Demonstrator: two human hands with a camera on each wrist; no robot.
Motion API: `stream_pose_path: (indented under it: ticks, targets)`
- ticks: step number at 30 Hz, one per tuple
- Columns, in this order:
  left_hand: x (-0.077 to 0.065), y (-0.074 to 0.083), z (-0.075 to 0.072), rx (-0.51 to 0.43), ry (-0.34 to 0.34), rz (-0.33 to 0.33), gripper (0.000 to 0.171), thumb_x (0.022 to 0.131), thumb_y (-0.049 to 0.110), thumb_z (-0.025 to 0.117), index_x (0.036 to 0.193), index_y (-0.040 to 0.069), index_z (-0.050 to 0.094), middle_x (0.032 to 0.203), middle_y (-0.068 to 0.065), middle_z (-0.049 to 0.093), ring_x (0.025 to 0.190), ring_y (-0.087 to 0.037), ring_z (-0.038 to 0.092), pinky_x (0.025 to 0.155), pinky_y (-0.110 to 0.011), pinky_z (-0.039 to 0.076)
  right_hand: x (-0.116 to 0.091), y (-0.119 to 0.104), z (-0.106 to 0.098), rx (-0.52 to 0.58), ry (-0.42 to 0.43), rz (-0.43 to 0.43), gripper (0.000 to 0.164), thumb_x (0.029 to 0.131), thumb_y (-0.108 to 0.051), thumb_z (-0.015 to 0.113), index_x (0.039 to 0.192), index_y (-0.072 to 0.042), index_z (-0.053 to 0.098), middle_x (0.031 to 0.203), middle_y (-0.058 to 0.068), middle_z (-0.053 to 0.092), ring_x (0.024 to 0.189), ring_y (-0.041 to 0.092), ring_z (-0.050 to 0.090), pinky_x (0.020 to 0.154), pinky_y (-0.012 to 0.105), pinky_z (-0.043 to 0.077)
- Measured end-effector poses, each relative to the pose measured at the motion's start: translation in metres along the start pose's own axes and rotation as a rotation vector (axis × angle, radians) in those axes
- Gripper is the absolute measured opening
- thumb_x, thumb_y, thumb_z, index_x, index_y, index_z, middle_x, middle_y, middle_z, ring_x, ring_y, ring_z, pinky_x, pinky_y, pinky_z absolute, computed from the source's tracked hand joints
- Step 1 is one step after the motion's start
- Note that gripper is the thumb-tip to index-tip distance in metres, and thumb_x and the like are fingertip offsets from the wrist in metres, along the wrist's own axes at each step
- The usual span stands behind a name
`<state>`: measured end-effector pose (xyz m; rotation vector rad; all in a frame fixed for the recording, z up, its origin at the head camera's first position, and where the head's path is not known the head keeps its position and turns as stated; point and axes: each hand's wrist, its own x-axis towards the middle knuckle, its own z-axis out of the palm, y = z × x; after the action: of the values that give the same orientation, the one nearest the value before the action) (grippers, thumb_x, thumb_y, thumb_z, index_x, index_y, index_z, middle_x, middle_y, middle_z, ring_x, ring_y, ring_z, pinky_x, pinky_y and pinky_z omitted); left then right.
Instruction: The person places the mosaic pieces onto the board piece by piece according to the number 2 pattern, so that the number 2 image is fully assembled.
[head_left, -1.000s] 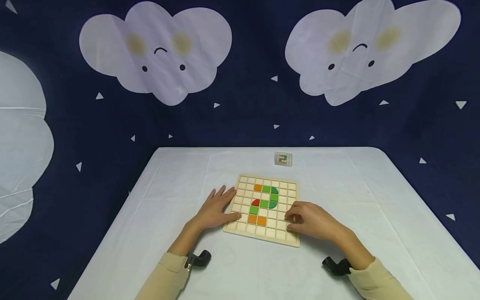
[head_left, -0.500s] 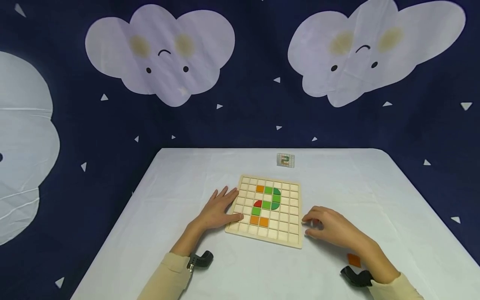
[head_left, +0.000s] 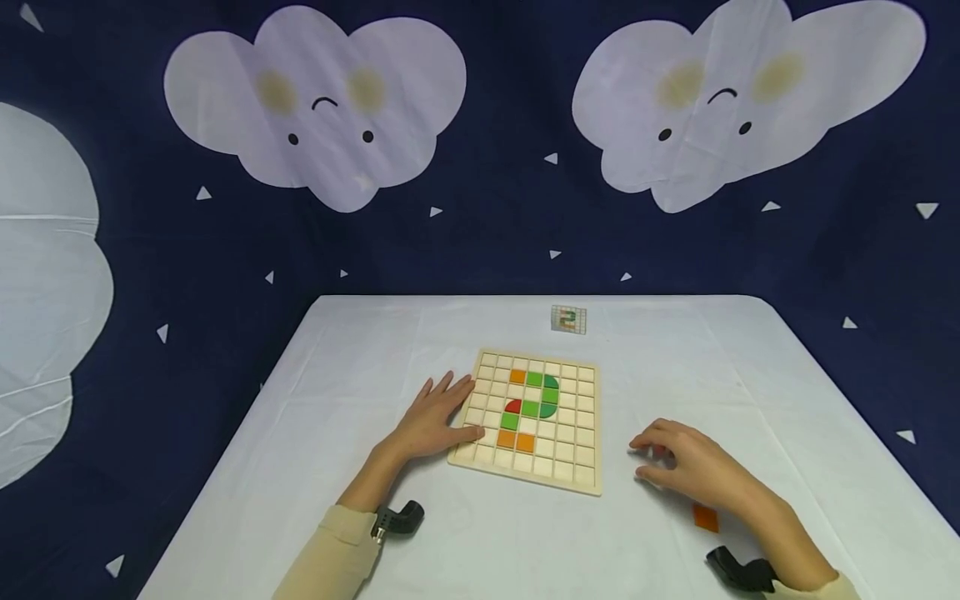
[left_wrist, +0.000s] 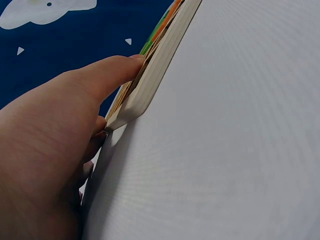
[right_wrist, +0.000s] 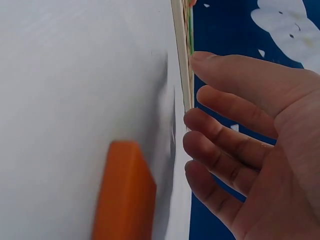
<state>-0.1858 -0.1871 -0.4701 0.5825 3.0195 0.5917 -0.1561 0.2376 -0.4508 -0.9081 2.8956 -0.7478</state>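
A square wooden grid board (head_left: 557, 468) lies slightly turned on the table, its cells filled mostly with plain cream tiles. Orange, green and red tiles form a figure like a 2 on it, including a red quarter-round tile (head_left: 513, 407). My left hand (head_left: 429, 423) rests at the board's left side with fingers spread, the thumb lying on its face. To the right of the board, apart from it, my right hand (head_left: 693, 462) hovers with loosely bent fingers. Nothing sits between those fingers in the right wrist view. An orange block (right_wrist: 125, 195) lies on the table near the right wrist.
A small card (head_left: 568, 320) with a similar 2 pattern on a grid lies behind the board, near the far edge of the white-covered table (head_left: 420, 333). A dark blue cloth with clouds (head_left: 315, 108) hangs beyond and around the table. Each wrist carries a black camera mount (head_left: 405, 518).
My right hand has drawn back from the board's right edge toward the right. The orange block has come into sight beside the right wrist. My left hand stays on the board.
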Motion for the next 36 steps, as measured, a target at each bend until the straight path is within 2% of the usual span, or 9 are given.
stream_pose_path:
  ticks: [7,15,26,32,36]
  targets:
    - [-0.001,0.0,0.0,-0.004,0.01,0.025,0.089,0.083,0.067,0.056,0.151,0.013,0.033,0.155,0.002,0.029,0.145,-0.022,0.011,0.116,-0.043,0.003,-0.015,0.009,-0.002,0.064,0.024,0.014,0.031,0.08,-0.038,0.078,0.107,-0.024,0.069,0.094,-0.015,0.058,0.078,0.005,0.052,0.067,0.027,0.049]
    - [-0.001,0.002,-0.002,0.014,-0.002,0.009,0.091,0.083,0.069,0.055,0.152,0.014,0.031,0.156,0.004,0.026,0.145,-0.02,0.01,0.116,-0.041,0.002,-0.028,0.014,-0.003,0.068,0.032,0.063,0.033,0.08,-0.038,0.079,0.108,-0.025,0.069,0.096,-0.016,0.06,0.079,0.005,0.054,0.068,0.026,0.049]
    - [-0.001,0.0,-0.001,0.021,-0.016,0.004,0.092,0.082,0.071,0.053,0.152,0.015,0.03,0.156,0.004,0.025,0.145,-0.021,0.01,0.116,-0.041,0.001,-0.053,0.019,-0.002,0.065,0.133,0.051,0.03,0.078,-0.035,0.081,0.105,-0.028,0.07,0.089,-0.017,0.058,0.076,0.004,0.051,0.064,0.024,0.045]
    - [-0.001,0.001,-0.002,0.0,-0.003,0.011,0.09,0.083,0.068,0.056,0.151,0.013,0.032,0.156,0.002,0.027,0.145,-0.022,0.01,0.116,-0.043,0.002,-0.063,0.021,-0.004,0.105,0.139,0.092,0.032,0.078,-0.037,0.08,0.107,-0.03,0.069,0.091,-0.016,0.058,0.078,0.006,0.052,0.065,0.023,0.045]
    - [-0.001,0.001,-0.003,0.001,-0.002,0.012,0.09,0.083,0.067,0.056,0.151,0.014,0.032,0.156,0.003,0.027,0.145,-0.021,0.01,0.116,-0.043,0.002,-0.07,0.023,-0.006,0.137,0.139,0.105,0.035,0.076,-0.037,0.081,0.108,-0.029,0.069,0.088,-0.013,0.056,0.075,0.007,0.049,0.061,0.022,0.041]
